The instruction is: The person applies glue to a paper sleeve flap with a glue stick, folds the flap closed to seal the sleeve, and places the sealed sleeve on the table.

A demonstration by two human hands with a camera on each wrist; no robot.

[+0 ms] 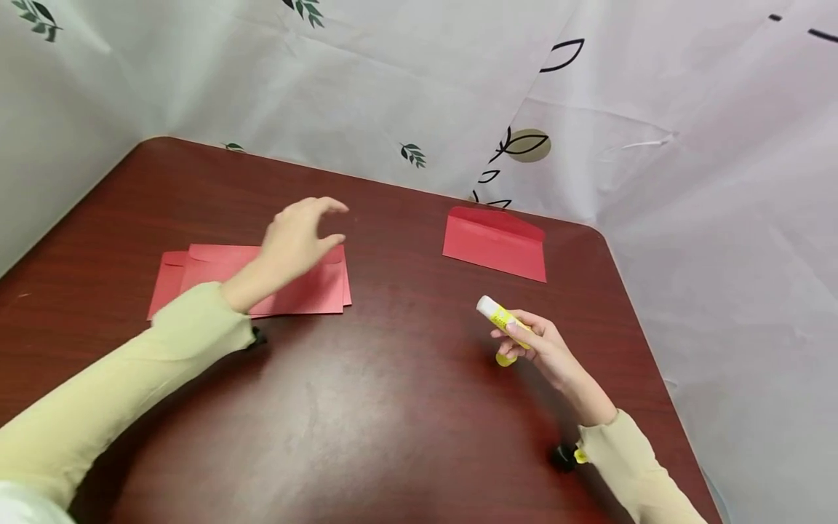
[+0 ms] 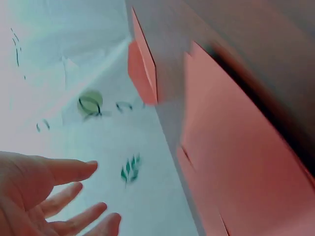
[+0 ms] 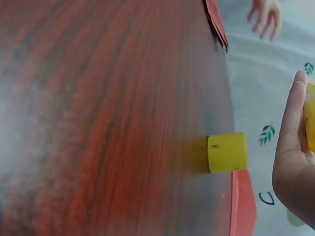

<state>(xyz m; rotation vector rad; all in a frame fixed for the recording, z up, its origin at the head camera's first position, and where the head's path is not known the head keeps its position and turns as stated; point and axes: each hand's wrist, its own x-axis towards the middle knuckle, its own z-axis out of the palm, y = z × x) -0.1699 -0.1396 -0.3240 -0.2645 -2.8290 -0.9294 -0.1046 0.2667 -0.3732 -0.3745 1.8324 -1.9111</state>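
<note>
My left hand (image 1: pixel 291 239) hovers over a stack of red envelopes (image 1: pixel 304 287) on the left of the table, fingers loosely bent and spread from the thumb, holding nothing. In the left wrist view its fingers (image 2: pixel 74 169) stand apart from the envelopes (image 2: pixel 246 147). My right hand (image 1: pixel 546 353) holds a yellow glue stick (image 1: pixel 503 317) between thumb and fingers, its white end pointing up and to the left. Just below that hand, the yellow cap (image 3: pixel 226 153) stands on the tabletop. Beyond it lies a single red envelope (image 1: pixel 494 244) with its flap opened toward the back.
The dark reddish wooden table (image 1: pixel 380 407) has rounded back corners. A whitish curtain (image 1: pixel 393 80) with leaf prints hangs along its back edge and right side. A small black object (image 1: pixel 563 458) shows beside the right sleeve.
</note>
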